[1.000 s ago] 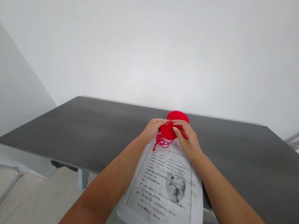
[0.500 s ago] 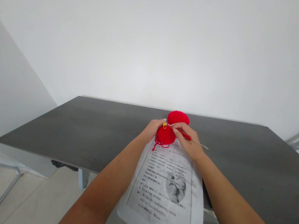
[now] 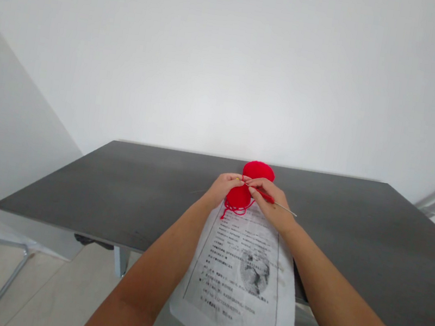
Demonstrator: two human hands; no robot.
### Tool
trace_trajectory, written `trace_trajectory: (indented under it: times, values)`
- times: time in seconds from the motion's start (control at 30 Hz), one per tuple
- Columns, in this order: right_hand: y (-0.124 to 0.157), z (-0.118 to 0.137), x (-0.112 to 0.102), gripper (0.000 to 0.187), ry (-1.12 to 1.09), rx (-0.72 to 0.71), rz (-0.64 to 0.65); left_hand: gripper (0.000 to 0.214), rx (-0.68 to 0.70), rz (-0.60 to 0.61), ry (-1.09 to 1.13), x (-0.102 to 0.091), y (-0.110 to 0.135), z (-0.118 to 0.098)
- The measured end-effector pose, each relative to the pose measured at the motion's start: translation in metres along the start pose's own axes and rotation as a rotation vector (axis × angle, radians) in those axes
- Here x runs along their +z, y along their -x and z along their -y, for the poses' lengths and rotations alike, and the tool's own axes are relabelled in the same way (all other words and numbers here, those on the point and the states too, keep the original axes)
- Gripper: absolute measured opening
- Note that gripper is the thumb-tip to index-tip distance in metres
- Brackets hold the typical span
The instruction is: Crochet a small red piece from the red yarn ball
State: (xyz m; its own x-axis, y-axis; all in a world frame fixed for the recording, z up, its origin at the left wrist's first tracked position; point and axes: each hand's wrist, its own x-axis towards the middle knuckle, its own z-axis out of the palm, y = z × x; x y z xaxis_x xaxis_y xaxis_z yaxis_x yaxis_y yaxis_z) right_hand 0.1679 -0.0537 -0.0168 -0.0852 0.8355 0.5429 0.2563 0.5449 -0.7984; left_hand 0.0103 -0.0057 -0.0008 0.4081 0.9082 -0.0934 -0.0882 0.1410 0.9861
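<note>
Between my hands is a round red crochet piece (image 3: 239, 197), with loose strands of red yarn (image 3: 230, 210) dangling from its lower edge. My left hand (image 3: 225, 187) pinches the piece at its left and upper edge. A bit of a yellow stitch marker (image 3: 238, 179) peeks out by the left fingers, mostly covered. My right hand (image 3: 267, 194) is closed around a crochet hook (image 3: 285, 209) with a red grip and a metal shaft, its tip at the top edge of the piece. Just behind the hands sits a ball of red yarn (image 3: 259, 170).
A printed sheet (image 3: 237, 298) with text and a round picture hangs over the table's front edge toward my lap. The dark grey table (image 3: 122, 192) meets a white wall (image 3: 231, 77). A metal frame (image 3: 9, 279) stands on the floor at lower left.
My left thumb and fingers have shifted over the top of the piece, covering most of the yellow marker. The crochet hook has moved slightly left with my right hand.
</note>
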Motion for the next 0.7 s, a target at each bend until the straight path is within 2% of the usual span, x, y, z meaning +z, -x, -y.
trace_trajectory:
  times: [0.1, 0.33, 0.57, 0.7]
  values:
    - [-0.001, -0.001, -0.001, 0.015, 0.031, -0.085, -0.018, 0.039, -0.003, 0.041, 0.059, -0.001, 0.002, -0.002]
    - [-0.002, 0.0, -0.003, 0.014, 0.056, -0.135, -0.032, 0.049, -0.031, -0.026, 0.125, -0.003, 0.005, -0.006]
    - [0.001, 0.003, -0.006, 0.016, 0.117, -0.135, -0.05, 0.051, -0.075, 0.006, 0.069, -0.008, 0.009, -0.016]
    - [0.003, 0.006, -0.005, 0.017, 0.067, -0.058, -0.079, 0.048, -0.082, 0.005, 0.043, -0.013, 0.01, -0.02]
